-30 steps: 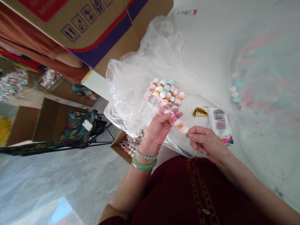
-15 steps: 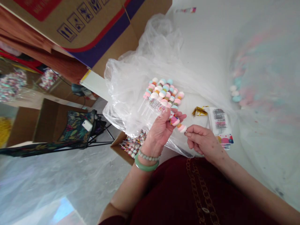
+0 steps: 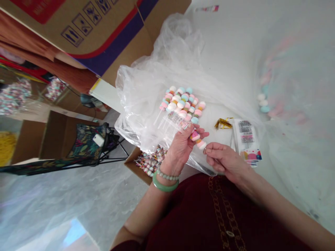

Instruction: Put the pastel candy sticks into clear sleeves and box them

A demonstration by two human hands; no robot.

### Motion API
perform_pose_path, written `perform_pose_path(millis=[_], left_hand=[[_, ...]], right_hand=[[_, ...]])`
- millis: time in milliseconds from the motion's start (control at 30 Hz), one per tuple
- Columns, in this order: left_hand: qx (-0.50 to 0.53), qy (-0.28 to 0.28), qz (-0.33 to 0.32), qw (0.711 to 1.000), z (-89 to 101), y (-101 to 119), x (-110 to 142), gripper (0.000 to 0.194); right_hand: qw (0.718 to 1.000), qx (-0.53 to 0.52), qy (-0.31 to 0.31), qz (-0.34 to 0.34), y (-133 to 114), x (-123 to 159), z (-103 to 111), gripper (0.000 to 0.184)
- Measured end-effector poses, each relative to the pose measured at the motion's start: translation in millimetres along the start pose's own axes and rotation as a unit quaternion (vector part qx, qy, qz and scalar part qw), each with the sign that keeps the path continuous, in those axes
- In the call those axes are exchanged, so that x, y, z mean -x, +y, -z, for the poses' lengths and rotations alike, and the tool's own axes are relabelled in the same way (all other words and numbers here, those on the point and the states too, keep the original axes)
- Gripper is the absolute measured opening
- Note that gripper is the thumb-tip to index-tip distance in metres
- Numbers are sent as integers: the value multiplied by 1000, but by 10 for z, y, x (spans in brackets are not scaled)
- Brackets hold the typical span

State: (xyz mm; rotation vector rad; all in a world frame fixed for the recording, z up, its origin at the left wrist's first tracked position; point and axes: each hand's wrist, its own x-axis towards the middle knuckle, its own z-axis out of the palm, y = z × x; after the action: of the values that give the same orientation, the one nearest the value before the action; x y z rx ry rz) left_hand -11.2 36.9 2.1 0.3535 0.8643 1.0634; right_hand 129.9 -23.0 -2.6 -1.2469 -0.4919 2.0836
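Note:
My left hand (image 3: 180,148) is closed around a marshmallow skewer (image 3: 201,143), pastel puffy pieces with a printed paper label (image 3: 175,118) and clear wrapping beside the thumb. Its white end points towards my right hand (image 3: 220,155). Thumb and forefinger of that hand pinch right at this end; the small bit between the fingertips is too fine to make out. Just beyond lies a pile of similar marshmallow skewers (image 3: 183,99) in pink, white and blue, their white sticks towards me. Gold twist ties (image 3: 223,123) and a stack of printed labels (image 3: 246,136) lie to the right.
Crumpled clear plastic (image 3: 141,90) spreads under the pile. A large carton (image 3: 125,45) stands at the back left. Below the table edge, an open box (image 3: 136,167) holds wrapped skewers. A folding chair (image 3: 83,143) carries a phone (image 3: 98,140). A bag of pastel pieces (image 3: 293,87) sits right.
Both hands stay together at the skewer's end. My right hand has moved slightly left and down, and my left hand slightly right. The pile has not visibly changed.

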Motion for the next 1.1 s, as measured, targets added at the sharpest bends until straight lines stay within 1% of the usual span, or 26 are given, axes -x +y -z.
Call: perform_pose_path(millis=[33,67,100,133,167,200,233,267,300,367,400,433,467,500,567,667,733,800,833,867,900,967,1000,1067,1100], left_hand=[[8,22,1,1000,5,9,-15,12],[17,41,8,999,12,23,-30,14],[27,53,21,998,19,41,-44,17],[35,58,38,997,27,60,-55,20],[39,56,54,996,33,79,-64,23],[40,50,64,996,39,94,-70,25],[39,45,64,996,43,105,-73,25],[36,40,58,997,45,111,-74,23],[33,37,49,998,48,113,-74,22],[30,31,32,999,54,102,-71,20],[31,28,25,999,58,92,-68,20],[33,22,17,999,62,79,-64,20],[35,15,11,999,66,64,-58,21],[37,7,5,999,68,48,-50,22],[39,-6,-14,999,61,16,-27,23],[36,-6,-47,998,25,-24,18,21],[32,-11,-55,998,-2,-35,46,19],[31,-19,-55,998,-18,-25,62,19],[30,-21,-52,998,-20,-10,64,19],[30,-20,-45,998,-17,10,62,19],[27,-15,-34,999,-11,35,57,19],[11,-5,-4,1000,5,92,38,21],[-2,1,6,1000,12,118,26,22],[-23,11,2,1000,17,154,5,20],[-29,16,-7,999,14,160,-4,18]], right_hand=[[994,75,51,57,15,11,-16,15],[975,159,98,117,27,24,-17,12],[945,243,137,171,34,38,-7,10],[909,316,167,214,38,53,10,7],[876,369,190,246,38,67,28,7],[854,397,205,265,36,79,42,9],[853,399,209,265,31,88,52,10],[871,375,201,247,23,93,55,10],[902,326,184,216,12,94,56,9],[968,175,123,134,-15,84,60,10],[988,90,82,92,-27,74,70,10],[998,9,36,55,-37,63,86,10],[998,-63,-9,19,-41,51,107,10],[991,-122,-51,-16,-39,39,132,10],[968,-211,-112,-82,-18,16,177,9],[932,-293,-153,-146,30,-5,191,11],[917,-326,-164,-163,45,-7,158,11],[914,-331,-165,-165,41,0,108,10],[921,-317,-160,-159,33,7,82,11],[934,-288,-149,-146,24,17,59,10],[954,-246,-125,-120,15,29,40,10],[990,-132,-39,-37,-4,56,14,11],[997,-71,13,11,-13,69,7,12],[990,38,101,92,-34,93,-1,15],[980,91,128,122,-45,105,-3,16]])
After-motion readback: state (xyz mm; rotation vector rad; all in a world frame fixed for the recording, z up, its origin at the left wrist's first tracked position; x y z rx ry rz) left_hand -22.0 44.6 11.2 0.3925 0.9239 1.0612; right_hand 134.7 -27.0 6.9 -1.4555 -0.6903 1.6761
